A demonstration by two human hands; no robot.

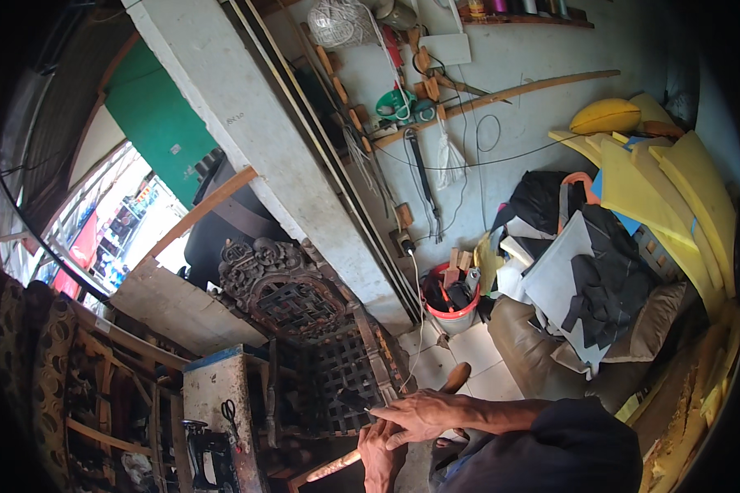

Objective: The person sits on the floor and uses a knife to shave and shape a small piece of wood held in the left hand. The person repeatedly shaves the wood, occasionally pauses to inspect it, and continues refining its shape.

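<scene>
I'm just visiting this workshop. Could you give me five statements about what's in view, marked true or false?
1. The right hand overlaps the left hand. True.
2. The scissors are inside the bucket. False: they lie on a pale, worn surface at the left.
3. The bucket has a red rim and stands on the tiled floor. True.
4. The carved chair has a solid seat. False: its seat is an open lattice of dark strips.
5. Yellow sheets are stacked at the right. True.
</scene>
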